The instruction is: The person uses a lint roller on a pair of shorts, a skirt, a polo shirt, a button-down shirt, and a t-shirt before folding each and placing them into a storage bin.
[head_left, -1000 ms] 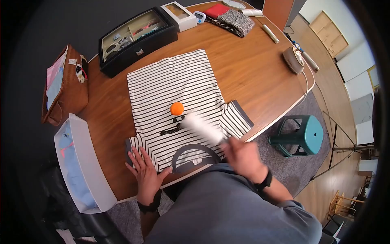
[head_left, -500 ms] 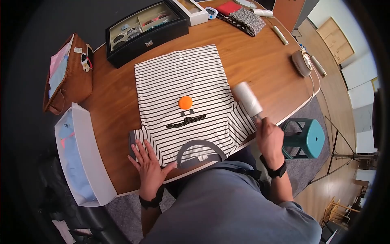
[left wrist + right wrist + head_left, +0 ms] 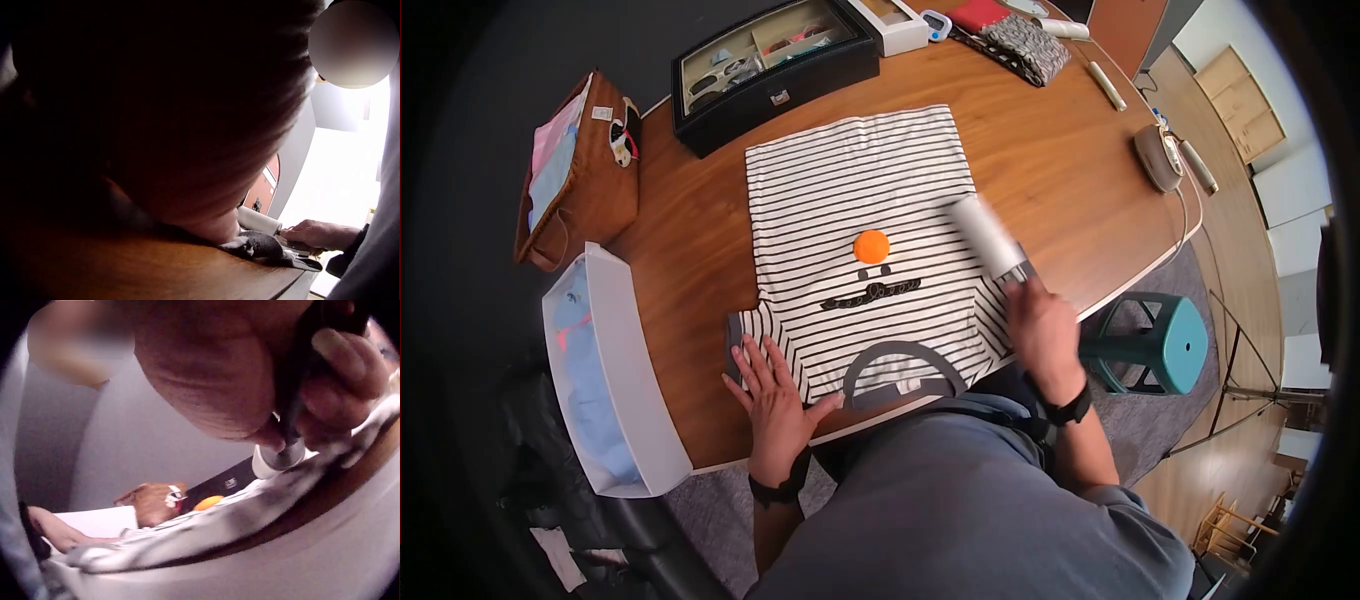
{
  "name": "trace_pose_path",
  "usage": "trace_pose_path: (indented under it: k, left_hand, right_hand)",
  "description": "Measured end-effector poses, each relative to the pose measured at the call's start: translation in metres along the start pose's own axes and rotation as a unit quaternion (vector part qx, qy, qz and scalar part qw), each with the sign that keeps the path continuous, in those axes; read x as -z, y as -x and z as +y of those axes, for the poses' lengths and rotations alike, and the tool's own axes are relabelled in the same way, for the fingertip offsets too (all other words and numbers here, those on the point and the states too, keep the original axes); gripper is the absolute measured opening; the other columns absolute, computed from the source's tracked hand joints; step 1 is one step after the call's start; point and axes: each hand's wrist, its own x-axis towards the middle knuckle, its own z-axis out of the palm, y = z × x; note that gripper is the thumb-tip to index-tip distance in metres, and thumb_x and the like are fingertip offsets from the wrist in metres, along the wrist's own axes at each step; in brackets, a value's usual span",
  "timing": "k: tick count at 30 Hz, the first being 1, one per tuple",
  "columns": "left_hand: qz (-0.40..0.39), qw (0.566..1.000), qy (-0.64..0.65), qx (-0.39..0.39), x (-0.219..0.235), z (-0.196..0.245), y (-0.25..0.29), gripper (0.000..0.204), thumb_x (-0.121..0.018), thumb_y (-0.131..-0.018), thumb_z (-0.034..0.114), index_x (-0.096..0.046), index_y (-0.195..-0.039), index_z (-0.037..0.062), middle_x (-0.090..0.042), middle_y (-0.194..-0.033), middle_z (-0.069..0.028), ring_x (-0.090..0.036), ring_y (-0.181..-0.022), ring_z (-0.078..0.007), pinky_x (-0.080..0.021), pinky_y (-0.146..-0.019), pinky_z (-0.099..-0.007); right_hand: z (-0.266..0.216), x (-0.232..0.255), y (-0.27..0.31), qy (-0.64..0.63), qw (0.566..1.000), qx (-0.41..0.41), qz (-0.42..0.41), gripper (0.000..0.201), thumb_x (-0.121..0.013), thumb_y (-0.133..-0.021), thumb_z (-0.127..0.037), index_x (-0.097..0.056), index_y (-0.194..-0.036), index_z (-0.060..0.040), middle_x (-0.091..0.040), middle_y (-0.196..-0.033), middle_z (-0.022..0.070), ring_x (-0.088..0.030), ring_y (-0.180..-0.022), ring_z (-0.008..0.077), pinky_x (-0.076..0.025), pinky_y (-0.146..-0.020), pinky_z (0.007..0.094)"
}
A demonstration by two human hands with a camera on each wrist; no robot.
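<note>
A black-and-white striped T-shirt [image 3: 850, 190] lies flat on the wooden table, its grey collar toward the person; an orange dot and a black moustache mark its front. In the head view the right hand [image 3: 1045, 335] grips the dark handle of a lint roller. The white roller [image 3: 985, 238] lies over the shirt's right side, near the sleeve, slightly blurred. The right wrist view shows fingers [image 3: 344, 394] curled round that handle. With fingers spread, the left hand [image 3: 778, 415] rests on the left sleeve and shirt edge. The left wrist view is mostly dark palm.
A white bin [image 3: 622, 370] with blue cloth and a brown basket [image 3: 590, 190] stand at the left. At the back are a black glass-topped case [image 3: 775, 95], a white box [image 3: 895, 35] and folded cloth [image 3: 1030, 50]. An iron [image 3: 1157, 158] sits at the right, above a green stool [image 3: 1180, 342].
The lint roller swept from the shirt's middle out to its right side, then slightly back inward. The left hand stays on the left sleeve, while the head view has shifted a little.
</note>
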Motion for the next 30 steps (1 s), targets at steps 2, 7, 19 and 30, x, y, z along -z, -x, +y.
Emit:
trace_pose_path:
  k: [2,7,19,30]
  left_hand:
    - [-0.001,1.0,0.01,0.004,0.004,0.003,0.001,0.126,-0.074,-0.073,0.061,-0.002,-0.154,-0.0046,0.006,-0.16,-0.0292,0.009,-0.148,-0.0455,0.003,-0.113,-0.0659]
    - [-0.003,1.0,0.019,0.005,0.004,0.003,0.001,0.123,-0.075,-0.074,0.056,-0.004,-0.153,-0.0046,0.007,-0.161,-0.027,0.009,-0.148,-0.0445,0.003,-0.113,-0.0655]
    - [0.011,1.0,0.017,-0.005,0.001,0.0,0.001,0.124,-0.076,-0.073,0.057,-0.004,-0.154,-0.0034,0.006,-0.161,-0.0269,0.008,-0.148,-0.0448,0.001,-0.113,-0.0667]
    - [0.02,1.0,0.017,-0.005,-0.001,0.0,0.001,0.127,-0.076,-0.072,0.059,-0.001,-0.154,-0.0023,0.008,-0.161,-0.0263,0.008,-0.148,-0.0441,0.003,-0.113,-0.0657]
  right_hand:
    - [0.025,0.01,-0.01,0.029,0.997,-0.04,0.06,0.037,-0.053,-0.099,-0.031,-0.053,-0.075,-0.003,-0.06,-0.059,0.0219,-0.062,-0.055,0.0412,-0.048,-0.05,0.0493]
    - [0.003,0.024,0.009,-0.093,0.995,0.039,0.017,0.028,-0.059,-0.095,-0.025,-0.052,-0.079,-0.0046,-0.059,-0.06,0.0197,-0.06,-0.054,0.0406,-0.047,-0.048,0.0474]
    - [0.019,0.015,0.024,-0.058,0.995,0.058,-0.063,0.033,-0.056,-0.096,-0.032,-0.057,-0.078,-0.005,-0.06,-0.06,0.0201,-0.062,-0.057,0.0407,-0.05,-0.053,0.0473]
    - [0.036,0.015,-0.036,-0.045,0.996,0.058,0.052,0.034,-0.055,-0.097,-0.033,-0.056,-0.08,-0.0028,-0.061,-0.063,0.0224,-0.062,-0.06,0.0415,-0.049,-0.054,0.0497]
